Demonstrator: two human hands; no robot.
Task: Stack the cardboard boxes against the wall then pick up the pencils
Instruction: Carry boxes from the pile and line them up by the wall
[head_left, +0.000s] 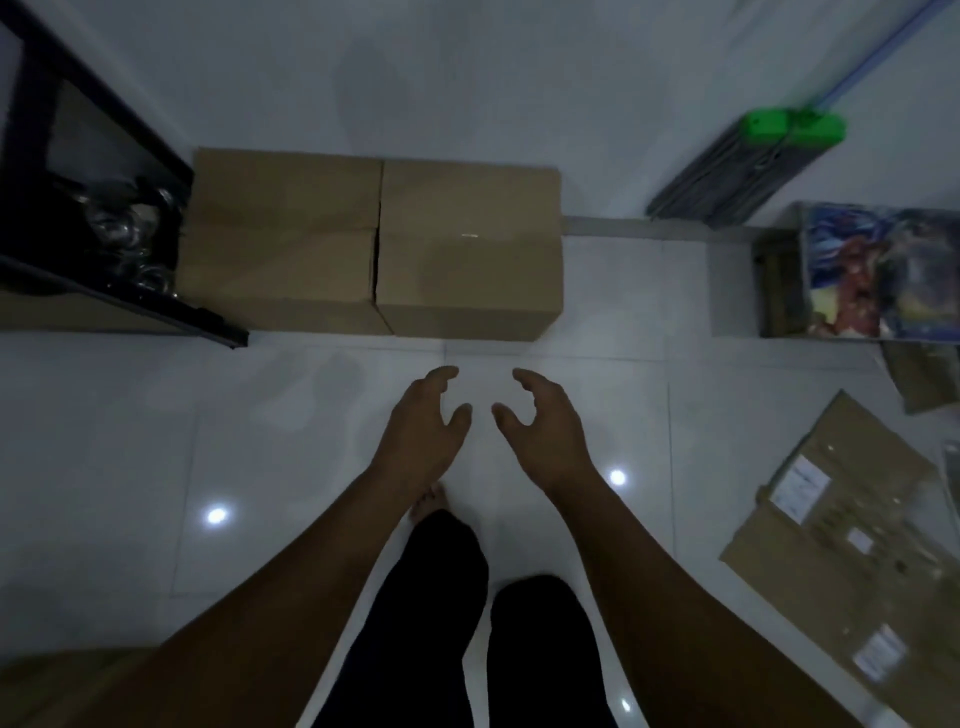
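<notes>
Both bare forearms reached forward from 6 o'clock, with the left hand (423, 426) and the right hand (543, 426) side by side and just apart above the floor (130, 441). The palms faced each other, thumbs turned inward and fingers loosely curved like a pair of brackets. Neither hand held or touched anything.

At 12 o'clock from the hands, two plain brown cardboard boxes stood on the floor against the white wall. The left box (280, 234) and the right box (467, 244) touched along a narrow dark seam. Their faces were matte, flat and square-edged, and a faint horizontal crease crossed the left one.

The floor was glossy white tile with thin grout lines and two bright glints. At 10 o'clock stood a black-framed shelf (130, 304). At 2 o'clock a green plastic broom head (789, 130) with grey bristles sat at the foot of the wall. At 4 o'clock lay flattened cardboard (841, 545) bearing small white labels.
</notes>
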